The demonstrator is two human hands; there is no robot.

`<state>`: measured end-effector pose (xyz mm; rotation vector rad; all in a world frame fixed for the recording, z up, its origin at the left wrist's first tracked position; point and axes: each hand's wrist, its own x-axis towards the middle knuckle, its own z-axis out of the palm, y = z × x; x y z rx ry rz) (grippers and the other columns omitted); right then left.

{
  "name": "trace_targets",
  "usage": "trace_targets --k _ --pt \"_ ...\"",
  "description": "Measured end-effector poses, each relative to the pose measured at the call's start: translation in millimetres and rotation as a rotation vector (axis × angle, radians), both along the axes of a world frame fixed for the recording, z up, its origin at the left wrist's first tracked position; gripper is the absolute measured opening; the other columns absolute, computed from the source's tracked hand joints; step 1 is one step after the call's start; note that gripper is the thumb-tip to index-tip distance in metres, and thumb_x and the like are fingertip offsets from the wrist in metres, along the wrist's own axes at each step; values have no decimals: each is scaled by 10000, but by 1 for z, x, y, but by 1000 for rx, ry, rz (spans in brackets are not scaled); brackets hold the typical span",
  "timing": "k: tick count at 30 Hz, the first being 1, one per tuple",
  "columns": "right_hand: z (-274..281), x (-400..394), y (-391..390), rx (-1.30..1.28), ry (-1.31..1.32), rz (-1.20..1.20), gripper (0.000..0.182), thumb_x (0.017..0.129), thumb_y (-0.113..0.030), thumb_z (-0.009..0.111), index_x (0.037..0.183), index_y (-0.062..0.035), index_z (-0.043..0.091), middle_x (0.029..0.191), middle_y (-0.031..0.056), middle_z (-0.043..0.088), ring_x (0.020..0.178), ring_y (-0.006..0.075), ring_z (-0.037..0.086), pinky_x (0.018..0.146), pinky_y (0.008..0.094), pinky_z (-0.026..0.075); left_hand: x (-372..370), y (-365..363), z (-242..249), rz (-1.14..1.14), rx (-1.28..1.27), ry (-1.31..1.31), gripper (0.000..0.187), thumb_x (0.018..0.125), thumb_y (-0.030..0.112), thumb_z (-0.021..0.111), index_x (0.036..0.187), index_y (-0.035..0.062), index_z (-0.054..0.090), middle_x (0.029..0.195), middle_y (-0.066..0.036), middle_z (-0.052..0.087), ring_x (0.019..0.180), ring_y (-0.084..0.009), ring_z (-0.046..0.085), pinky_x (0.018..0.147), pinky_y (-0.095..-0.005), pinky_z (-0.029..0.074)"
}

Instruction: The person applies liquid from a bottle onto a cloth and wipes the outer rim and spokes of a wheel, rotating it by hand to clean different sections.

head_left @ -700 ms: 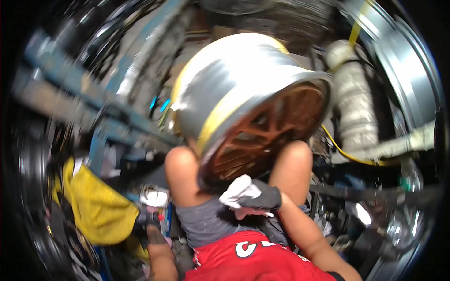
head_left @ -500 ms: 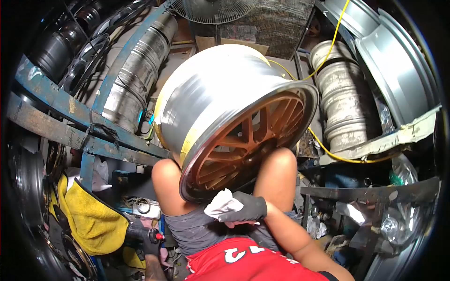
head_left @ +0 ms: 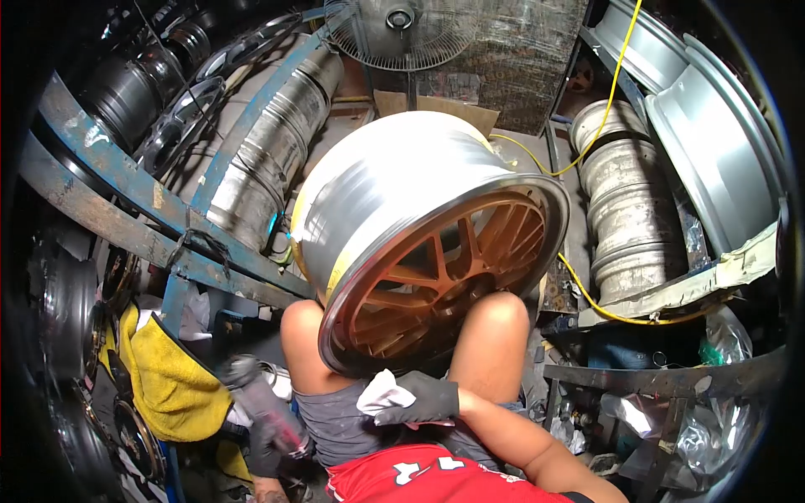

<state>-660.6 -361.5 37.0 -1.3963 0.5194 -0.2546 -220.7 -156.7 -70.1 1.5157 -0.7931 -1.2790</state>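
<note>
A large wheel (head_left: 419,210) with a shiny silver barrel, bronze spokes and yellow tape leans against the person's knees, its spoked face tilted toward the lap. My right hand (head_left: 429,397), in a dark glove, is closed on a white cloth (head_left: 386,394) over the lap, just below the wheel's lower rim. At the lower left, my left hand (head_left: 263,453), also gloved, is wrapped round a grey bottle-like object (head_left: 256,392) with a reddish end. Motion blurs this object, and its details are unclear.
A yellow towel (head_left: 172,377) hangs on the blue metal frame (head_left: 109,176) at left. Stacked rims (head_left: 629,201) stand at right, beside a yellow hose (head_left: 620,75). A fan (head_left: 402,38) is behind the wheel. A metal bar (head_left: 671,377) crosses the lower right.
The bottle-like object has risen and tilted, with my left hand turned around it. My right hand and the cloth have shifted slightly left. The whole view has moved a little.
</note>
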Motion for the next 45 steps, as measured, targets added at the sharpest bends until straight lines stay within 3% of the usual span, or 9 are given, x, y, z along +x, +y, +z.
trace_targets --k 2,6,12,15,19,27,30,36,45 --pt "-7 19 8 -187 -63 -51 546 931 -565 678 1091 -44 716 907 209 711 854 339 698 801 421 535 -33 -33 65 137 -124 692 796 926 353 736 1568 109 334 1475 -187 518 1309 -416 551 1149 -601 392" --pt "26 61 23 -695 105 -147 593 929 -609 624 1118 -52 699 960 214 695 920 408 670 848 500 513 -116 -117 157 -139 -663 710 1113 775 499 876 1600 120 232 1515 -167 450 1287 -377 537 1100 -684 390" --pt "65 81 4 -927 85 -333 315 818 -268 683 957 9 628 796 216 671 746 415 685 668 507 528 -147 -171 178 -88 -809 690 1027 880 714 633 1545 -4 321 1418 -302 511 1250 -498 561 1041 -608 492" --pt "71 73 1 -1025 31 -349 318 819 -322 703 890 -19 636 759 191 656 685 393 657 644 489 495 -155 -198 206 -131 -808 800 929 907 533 714 1513 -43 308 1355 -267 555 1179 -448 611 1003 -593 523" --pt "49 67 -10 -1204 -8 -452 367 873 -414 691 880 -51 642 652 162 600 589 352 634 549 479 477 -168 -216 190 78 -667 763 928 913 715 526 1493 2 392 1340 -230 585 1103 -411 647 899 -626 559" --pt "45 60 -19 -793 -148 -428 401 938 -421 674 877 -24 674 744 204 664 680 400 666 618 474 521 -175 -216 224 48 -810 691 986 859 600 722 1529 -3 320 1367 -268 549 1191 -421 594 1033 -560 503" --pt "16 65 -24 -374 -260 -511 323 935 -341 722 974 -21 726 763 134 688 671 248 679 651 383 532 -138 -194 232 288 -963 -48 967 906 539 705 1589 15 266 1581 -228 386 1414 -420 430 1211 -616 268" --pt "9 74 -17 150 -244 -288 588 1046 -532 532 1103 25 712 917 117 711 878 173 642 836 365 528 -159 -188 245 328 -922 41 959 911 551 701 1549 -40 298 1468 -266 489 1334 -433 507 1169 -567 374" --pt "32 76 1 625 -662 -275 460 1103 -377 404 1335 -19 576 1062 65 657 960 131 607 868 306 492 -170 -200 219 381 -748 383 789 917 511 719 1476 36 429 1401 -170 540 1254 -359 545 1114 -530 425"
